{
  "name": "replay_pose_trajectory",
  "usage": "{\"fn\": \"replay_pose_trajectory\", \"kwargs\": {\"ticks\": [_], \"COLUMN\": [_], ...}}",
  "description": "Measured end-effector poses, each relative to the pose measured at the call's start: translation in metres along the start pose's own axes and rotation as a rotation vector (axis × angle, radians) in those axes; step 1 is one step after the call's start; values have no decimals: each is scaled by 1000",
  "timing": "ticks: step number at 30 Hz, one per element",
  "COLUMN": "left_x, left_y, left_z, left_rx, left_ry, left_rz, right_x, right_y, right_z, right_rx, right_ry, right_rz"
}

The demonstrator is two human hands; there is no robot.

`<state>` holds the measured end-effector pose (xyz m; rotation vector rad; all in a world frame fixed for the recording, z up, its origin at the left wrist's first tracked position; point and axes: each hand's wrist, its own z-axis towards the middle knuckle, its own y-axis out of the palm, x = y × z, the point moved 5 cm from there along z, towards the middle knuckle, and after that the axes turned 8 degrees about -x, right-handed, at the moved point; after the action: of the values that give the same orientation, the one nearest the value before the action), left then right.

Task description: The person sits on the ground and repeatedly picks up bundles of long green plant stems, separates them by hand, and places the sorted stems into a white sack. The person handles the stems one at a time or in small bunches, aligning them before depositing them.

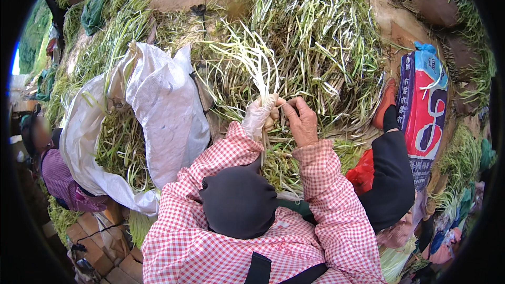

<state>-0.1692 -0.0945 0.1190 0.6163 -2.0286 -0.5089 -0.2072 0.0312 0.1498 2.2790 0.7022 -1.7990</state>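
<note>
My left hand, in a thin whitish glove, is closed around a bunch of pale green-white plant stems. The stems fan upward from the fist, and small pale rounded ends show beside the fingers. Bare and with bent fingers, my right hand is just right of the bunch; its thumb and forefinger meet at a thin strand close to the left fingertips. Beyond both hands lies a large heap of long green and whitish stalks.
An open white woven sack with green stalks inside stands at left. Another person sits behind it. At right are a red shoe, a dark-trousered leg and a printed red-and-blue sack. Loose bricks lie lower left.
</note>
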Motion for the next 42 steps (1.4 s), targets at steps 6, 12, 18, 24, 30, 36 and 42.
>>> {"fn": "replay_pose_trajectory", "kwargs": {"ticks": [6, 12, 18, 24, 30, 36, 42], "left_x": [1, -7, -6, 0, -19, -21, -22], "left_y": [-5, -8, -5, -8, -6, 1, -1], "left_z": [-7, -2, 1, -2, -1, -5, 1], "left_rx": [-39, -39, 1, 1, -111, -227, -276], "left_ry": [-181, -112, 24, 306, -48, -220, -224], "left_rz": [48, 107, 557, 911, 279, -150, -382], "right_x": [18, 75, -7, -20, -7, -9, -27], "right_y": [-75, -123, -16, 16, 7, -3, 13], "right_z": [17, -6, 25, 36, 27, 19, -18], "right_rx": [396, 612, 28, 76, 45, 106, -47], "right_ry": [-15, 7, 2, -89, 120, -132, -394], "right_rz": [735, 655, 62, -239, 108, -200, -137]}}
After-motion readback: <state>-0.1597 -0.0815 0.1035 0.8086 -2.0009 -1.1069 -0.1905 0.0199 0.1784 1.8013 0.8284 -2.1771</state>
